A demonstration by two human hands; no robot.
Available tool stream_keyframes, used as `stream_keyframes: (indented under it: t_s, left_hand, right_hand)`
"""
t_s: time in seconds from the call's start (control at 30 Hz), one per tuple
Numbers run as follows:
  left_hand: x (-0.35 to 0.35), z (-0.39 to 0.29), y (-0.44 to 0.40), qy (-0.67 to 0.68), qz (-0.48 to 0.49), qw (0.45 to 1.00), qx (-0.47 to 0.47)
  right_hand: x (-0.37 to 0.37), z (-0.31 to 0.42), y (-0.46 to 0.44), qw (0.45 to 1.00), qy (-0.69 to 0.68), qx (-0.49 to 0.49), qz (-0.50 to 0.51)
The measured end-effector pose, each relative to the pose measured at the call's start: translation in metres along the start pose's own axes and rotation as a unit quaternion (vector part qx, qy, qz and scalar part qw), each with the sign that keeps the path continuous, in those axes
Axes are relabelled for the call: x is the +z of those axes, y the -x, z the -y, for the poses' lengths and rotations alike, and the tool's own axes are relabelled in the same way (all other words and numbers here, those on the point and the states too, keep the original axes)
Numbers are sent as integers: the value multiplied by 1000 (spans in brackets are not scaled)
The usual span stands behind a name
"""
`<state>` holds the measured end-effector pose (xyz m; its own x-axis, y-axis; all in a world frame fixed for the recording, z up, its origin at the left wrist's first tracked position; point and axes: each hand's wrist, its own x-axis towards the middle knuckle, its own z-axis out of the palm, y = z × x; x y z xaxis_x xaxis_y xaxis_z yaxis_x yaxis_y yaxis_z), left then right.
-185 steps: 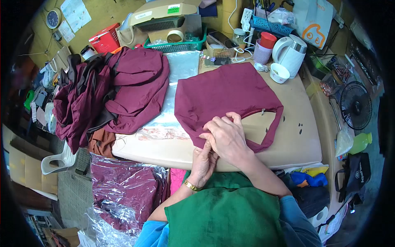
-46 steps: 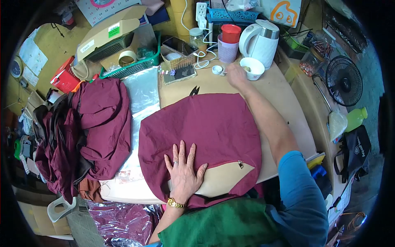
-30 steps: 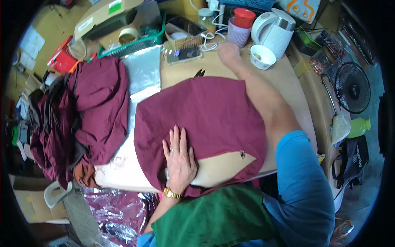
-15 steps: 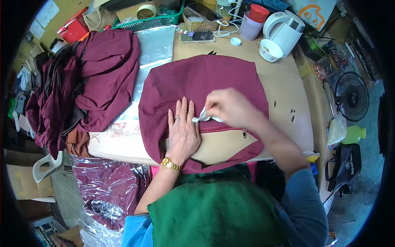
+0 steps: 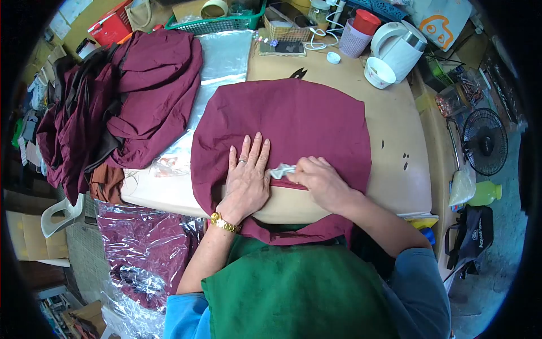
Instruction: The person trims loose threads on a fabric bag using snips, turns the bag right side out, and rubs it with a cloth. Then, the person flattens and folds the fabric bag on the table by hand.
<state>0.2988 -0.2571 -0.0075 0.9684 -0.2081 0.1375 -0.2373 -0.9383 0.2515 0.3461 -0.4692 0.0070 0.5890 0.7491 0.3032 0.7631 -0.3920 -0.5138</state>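
A maroon fabric bag [image 5: 293,110] lies spread on the table, its strap curving along the near edge. My left hand [image 5: 247,179] rests flat on its left part, fingers spread. Just to the right, my right hand [image 5: 323,182] pinches a small white cloth [image 5: 281,171] against the fabric beside a zipper line. The zipper's pull is hidden under my right hand and forearm. The tips of a dark cutting tool [image 5: 298,73] poke out behind the bag's far edge.
More maroon bags [image 5: 152,85] are piled at the left, partly over clear plastic sheets [image 5: 224,56]. A white kettle [image 5: 398,51], a bowl [image 5: 379,73] and a purple cup [image 5: 354,40] stand at the back right. Plastic-wrapped maroon goods [image 5: 147,254] lie lower left; a fan [image 5: 484,141] is at the right.
My right hand has come down and slightly right, pressing the white cloth onto the bag. The near strap has shifted toward my body. The camera view has moved a little.
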Motion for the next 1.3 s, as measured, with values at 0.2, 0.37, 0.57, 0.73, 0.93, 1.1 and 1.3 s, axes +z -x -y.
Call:
stream_keyframes:
  t_s: [0.2, 0.37, 0.57, 0.73, 0.93, 1.1, 1.3]
  left_hand:
    - [4, 0, -4, -17, -6, 1000, -3]
    - [5, 3, -3, -2, -17, 1000, -2]
    - [3, 3, -4, -27, -14, 1000, -7]
    - [-9, 23, 0, 97, -1, 994, 50]
    - [-14, 22, 5, 173, -117, 969, 133]
    - [-29, 6, 3, 48, -180, 968, 167]
    - [-19, 7, 31, 104, -81, 983, 128]
  right_hand:
    - [14, -4, -23, 998, 20, -54, 2]
    - [-5, -9, -6, 997, 32, -53, 36]
    - [22, -3, -40, 999, 14, -48, 7]
    - [-7, -17, 1, 999, 19, -7, 51]
    - [-23, -31, 7, 955, -208, 194, -81]
    - [-43, 9, -4, 939, -239, 242, -52]
    - [-15, -33, 25, 919, -287, 247, -106]
